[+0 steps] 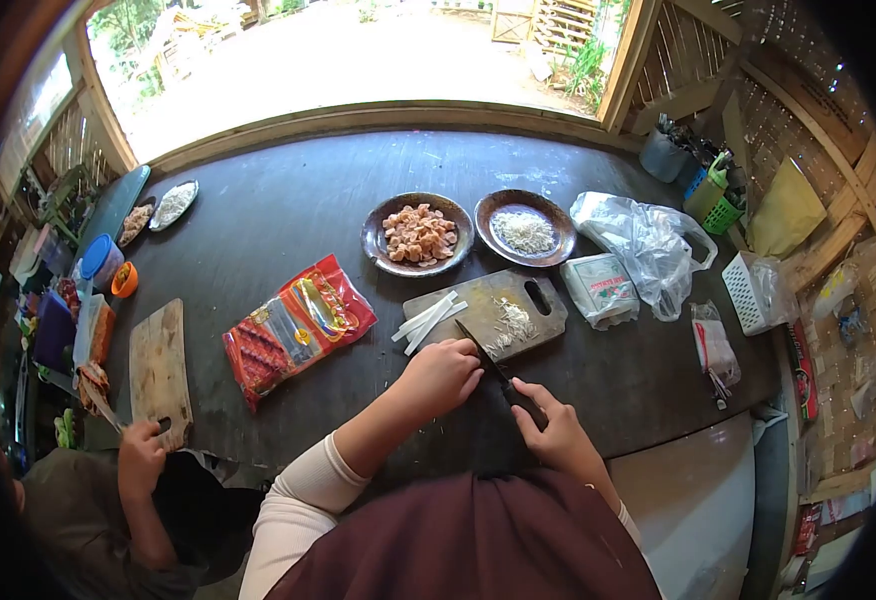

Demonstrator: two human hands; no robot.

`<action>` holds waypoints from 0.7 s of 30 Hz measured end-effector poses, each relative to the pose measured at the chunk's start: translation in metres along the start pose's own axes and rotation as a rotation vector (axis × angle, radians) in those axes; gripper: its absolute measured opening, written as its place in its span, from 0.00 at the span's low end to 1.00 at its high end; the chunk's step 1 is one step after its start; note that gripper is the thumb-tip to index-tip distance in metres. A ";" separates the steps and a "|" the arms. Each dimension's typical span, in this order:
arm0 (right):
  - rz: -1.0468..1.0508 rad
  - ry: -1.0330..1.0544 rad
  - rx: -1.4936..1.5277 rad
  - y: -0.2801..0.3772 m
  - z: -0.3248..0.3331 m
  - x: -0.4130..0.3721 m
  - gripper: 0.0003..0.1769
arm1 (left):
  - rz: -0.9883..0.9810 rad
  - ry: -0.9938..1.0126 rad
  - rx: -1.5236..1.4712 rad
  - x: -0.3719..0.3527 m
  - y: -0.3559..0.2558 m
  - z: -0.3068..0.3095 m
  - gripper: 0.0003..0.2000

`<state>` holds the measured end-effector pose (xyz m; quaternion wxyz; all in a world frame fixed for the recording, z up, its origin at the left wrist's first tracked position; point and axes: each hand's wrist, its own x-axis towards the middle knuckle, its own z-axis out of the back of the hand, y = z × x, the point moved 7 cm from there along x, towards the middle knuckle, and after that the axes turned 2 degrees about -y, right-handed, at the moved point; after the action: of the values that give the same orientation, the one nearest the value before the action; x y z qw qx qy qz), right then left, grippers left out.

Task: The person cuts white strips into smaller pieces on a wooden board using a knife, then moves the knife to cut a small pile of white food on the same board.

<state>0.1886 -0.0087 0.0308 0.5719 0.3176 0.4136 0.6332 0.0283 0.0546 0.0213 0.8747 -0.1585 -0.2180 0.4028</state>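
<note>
My right hand [548,424] is wrapped round the handle of a dark knife [491,366], whose blade reaches onto a wooden cutting board [541,334]. Beside the blade, my left hand [445,377] has its fingers curled at the board's front edge; what they press on, if anything, is hidden. White strips [430,322] lie on the left of the board, partly over its edge. Right of the knife tip is a small heap of thin white shreds [511,325]. Behind the board stand a bowl of orange-brown pieces [420,235] and a plate of white shreds [525,231].
A red food packet [300,328] and another cutting board [160,365] lie to the left. At the lower left, a co-worker's hand [142,455] holds a knife. Plastic bags [648,250], a white basket [753,292] and a small packet [715,345] are on the right.
</note>
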 end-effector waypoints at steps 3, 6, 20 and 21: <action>-0.005 -0.004 -0.007 -0.007 0.004 -0.009 0.21 | 0.009 -0.015 0.001 -0.001 0.001 -0.001 0.10; -0.023 -0.001 0.015 -0.005 0.007 -0.011 0.21 | -0.031 -0.070 0.012 -0.002 0.001 -0.003 0.11; 0.011 -0.009 -0.005 -0.002 0.003 -0.009 0.22 | 0.007 -0.035 0.014 -0.005 0.001 0.000 0.10; -0.006 -0.007 -0.015 -0.004 0.005 -0.014 0.21 | 0.003 -0.037 0.011 -0.005 0.000 0.001 0.10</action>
<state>0.1970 -0.0216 0.0303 0.5775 0.3143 0.4080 0.6334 0.0248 0.0509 0.0205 0.8708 -0.1465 -0.2315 0.4081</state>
